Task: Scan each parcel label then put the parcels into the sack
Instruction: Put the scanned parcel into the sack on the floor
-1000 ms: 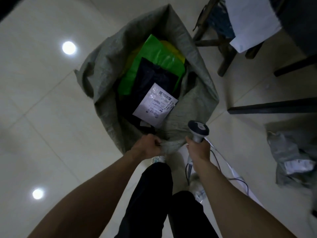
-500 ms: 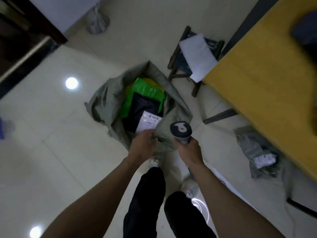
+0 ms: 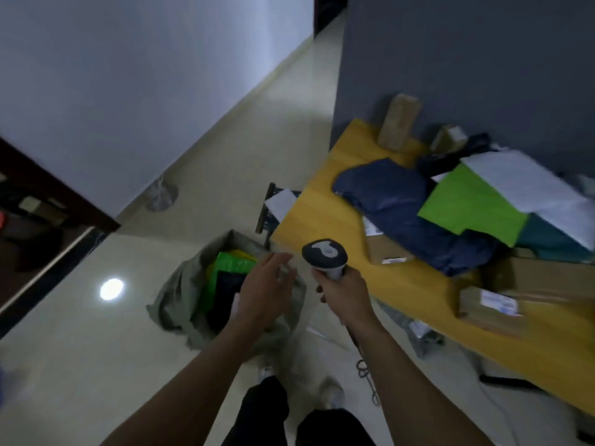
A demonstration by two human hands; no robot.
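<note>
With right hand (image 3: 344,296) gripping scanner (image 3: 325,255), send slack, empty left hand (image 3: 267,291) from above sack (image 3: 175,300) to blue parcel (image 3: 396,204) right of sack, label up

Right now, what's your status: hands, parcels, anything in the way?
Left hand open over sack, empty. Right hand grips scanner. Sack holds green parcel and dark parcel; piled parcels wait on table. Nothing seen blocking.

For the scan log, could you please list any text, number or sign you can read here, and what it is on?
No text can be read.
Front cardboard box label: blurred.
Small cardboard box label: too small.
Sack parcel label: mostly hidden behind the left hand.
Scanner in the right hand: no legible marking.
</note>
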